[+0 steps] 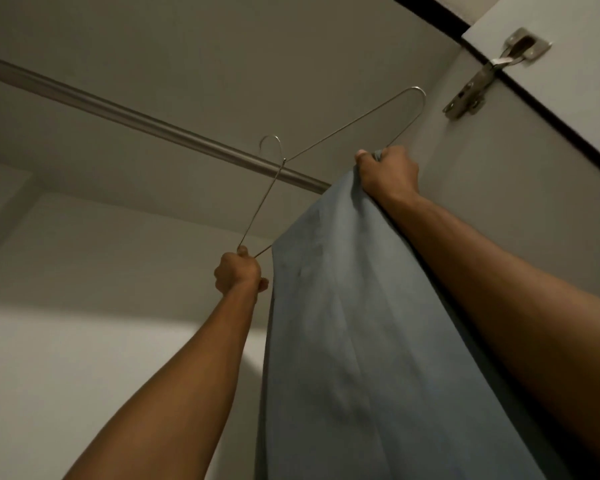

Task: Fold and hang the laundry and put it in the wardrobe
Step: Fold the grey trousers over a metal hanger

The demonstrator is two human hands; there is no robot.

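Laundry goes up: we raise a wire hanger point(329, 136) inside the wardrobe, left hand point(238, 271) gripping its lower corner, right hand point(387, 171) clutching the grey-blue cloth point(343, 323) against the bottom wire; we judge the hook point(271, 142), just short of the rail point(136, 121), needs levelling first.

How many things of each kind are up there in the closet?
Hands: 2, left hand and right hand
Wire hanger: 1
Blue-grey cloth: 1
Closet rail: 1
Door hinge: 1
Total: 6
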